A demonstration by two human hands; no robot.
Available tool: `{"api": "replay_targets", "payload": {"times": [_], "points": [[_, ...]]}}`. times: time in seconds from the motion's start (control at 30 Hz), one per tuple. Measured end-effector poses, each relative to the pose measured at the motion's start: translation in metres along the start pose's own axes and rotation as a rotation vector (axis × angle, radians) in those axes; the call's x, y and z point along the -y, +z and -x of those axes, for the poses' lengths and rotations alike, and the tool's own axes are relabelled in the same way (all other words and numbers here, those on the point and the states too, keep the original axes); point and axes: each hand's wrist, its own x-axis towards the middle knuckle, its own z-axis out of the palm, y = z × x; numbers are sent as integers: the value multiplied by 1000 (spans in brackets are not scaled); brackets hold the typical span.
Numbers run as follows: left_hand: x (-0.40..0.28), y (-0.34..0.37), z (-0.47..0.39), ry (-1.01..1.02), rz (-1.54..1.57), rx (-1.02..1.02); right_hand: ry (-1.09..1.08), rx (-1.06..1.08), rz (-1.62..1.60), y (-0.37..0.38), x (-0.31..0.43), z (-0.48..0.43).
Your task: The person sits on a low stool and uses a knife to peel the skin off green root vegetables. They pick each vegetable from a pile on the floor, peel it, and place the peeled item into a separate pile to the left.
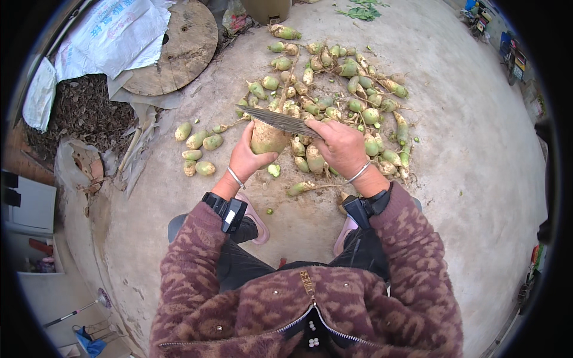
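Observation:
My left hand (250,154) grips a large pale radish (269,138) with a greenish lower end. Its long thin root points away from me over the heap. In my right hand (339,141) is a knife with a broad dark blade (282,121); most of its handle is hidden by my fingers. The blade lies across the root end of the radish, but whether it has cut in cannot be seen. Beyond both hands spreads a heap of green and white radishes (370,116), several with long roots. A smaller group of trimmed radishes (195,139) lies to the left.
A cut green radish piece (274,170) and a rooted radish (301,188) lie on the concrete floor (461,147) near my feet. At the upper left a round wooden disc (192,49) and white woven sacks (112,36) cover dry leaves (85,116). Green leaves (365,12) lie far off.

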Motion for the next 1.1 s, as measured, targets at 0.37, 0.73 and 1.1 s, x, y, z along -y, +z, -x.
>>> {"api": "replay_targets", "payload": {"times": [0.37,0.73,1.1], "points": [[-2,20,16,-4,-214,-32,199,370,154,14,-4,17],[-27,8,10,30,-177,-7,131,127,44,-1,0,13],[-17,4,23,-49,516,199,-55,76,-56,13,-26,22]]}}
